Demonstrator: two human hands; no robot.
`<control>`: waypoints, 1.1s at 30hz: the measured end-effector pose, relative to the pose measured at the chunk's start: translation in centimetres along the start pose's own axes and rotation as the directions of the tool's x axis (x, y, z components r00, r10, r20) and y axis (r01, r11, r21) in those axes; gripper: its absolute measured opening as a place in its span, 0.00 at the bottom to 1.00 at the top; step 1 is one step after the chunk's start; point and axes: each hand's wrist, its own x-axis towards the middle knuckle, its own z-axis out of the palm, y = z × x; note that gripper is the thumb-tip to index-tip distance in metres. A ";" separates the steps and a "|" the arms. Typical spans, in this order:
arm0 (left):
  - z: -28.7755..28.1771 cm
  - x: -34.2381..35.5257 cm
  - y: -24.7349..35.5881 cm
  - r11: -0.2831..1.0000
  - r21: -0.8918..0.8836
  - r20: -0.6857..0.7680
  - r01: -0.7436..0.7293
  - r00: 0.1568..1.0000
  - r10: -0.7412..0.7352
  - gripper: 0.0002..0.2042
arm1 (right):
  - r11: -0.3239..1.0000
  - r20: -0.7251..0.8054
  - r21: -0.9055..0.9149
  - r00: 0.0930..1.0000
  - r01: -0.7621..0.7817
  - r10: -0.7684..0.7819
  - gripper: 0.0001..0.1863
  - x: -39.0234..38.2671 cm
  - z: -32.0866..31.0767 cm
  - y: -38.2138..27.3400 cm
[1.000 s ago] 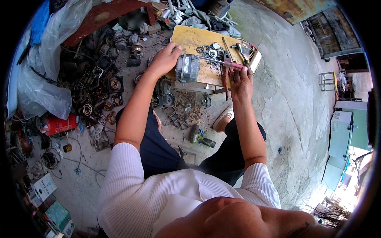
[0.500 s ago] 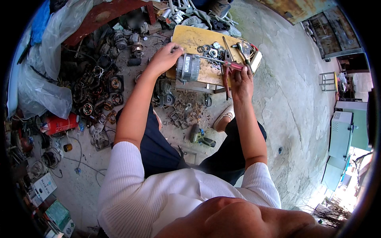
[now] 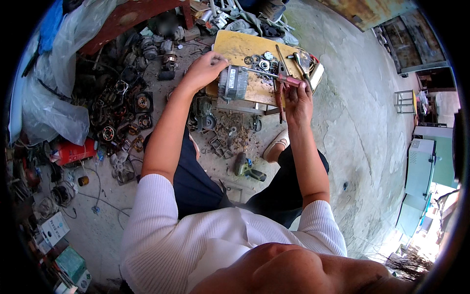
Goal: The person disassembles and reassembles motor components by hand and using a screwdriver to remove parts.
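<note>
A grey finned electric motor (image 3: pixel 232 84) lies on its side at the near left part of a yellow board table (image 3: pixel 235 44). My left hand (image 3: pixel 205 70) is at the motor's far left corner with its fingers curled against that end; their tips are partly hidden. In my right hand (image 3: pixel 298 100) is a screwdriver (image 3: pixel 290 80) with a translucent red handle, its shaft pointing left to the motor's right end. Red-handled pliers (image 3: pixel 279 103) lie under the screwdriver, hanging over the table's near edge. Beyond are loose rings and small metal parts (image 3: pixel 265 65).
A ratchet wrench (image 3: pixel 298 63) lies at the table's right. Below, a green cordless drill (image 3: pixel 247 169) rests on the floor among scattered debris. Motor parts (image 3: pixel 110 108) are heaped at the left, near a red cylinder (image 3: pixel 73 152). Concrete floor (image 3: pixel 362 127) stretches to the right.
The motor has shifted very slightly right, and my left hand has moved a little with it. The screwdriver stays in my right hand, pointing at the motor's end.
</note>
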 end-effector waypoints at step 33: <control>-0.5 -0.6 0.8 0.992 -0.128 0.092 0.016 0.996 -0.004 0.22 | 0.997 -0.086 0.040 0.994 -0.061 0.064 0.21 -1.6 2.4 -1.4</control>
